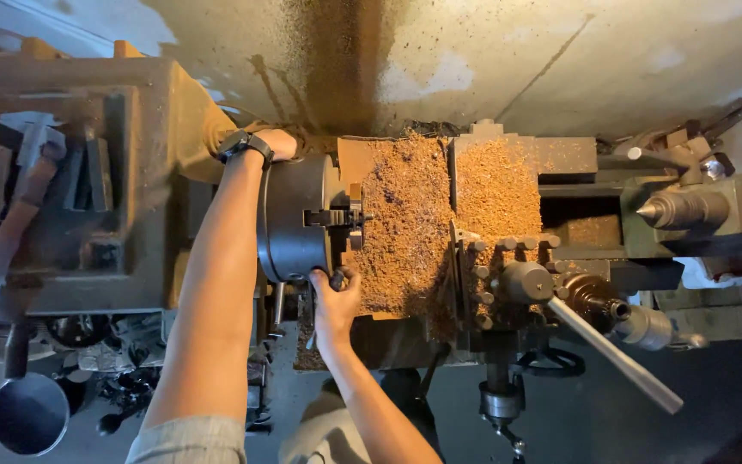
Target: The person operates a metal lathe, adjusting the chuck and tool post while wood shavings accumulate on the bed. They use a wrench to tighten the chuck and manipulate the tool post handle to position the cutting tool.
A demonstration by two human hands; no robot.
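Brass-coloured chips [405, 223] heap over the lathe bed [491, 155] beside the dark chuck [289, 219]. My left hand [281, 142] lies over the chuck's top, its grip hidden; my right hand [335, 301] is closed on the chuck key [337, 279] at its lower edge.

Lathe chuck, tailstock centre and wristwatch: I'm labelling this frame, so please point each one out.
Lathe chuck [289, 219], head view, on its dark round body.
Tailstock centre [648, 210], head view, on its pointed tip.
Wristwatch [245, 143], head view, on the black strap at the left wrist.
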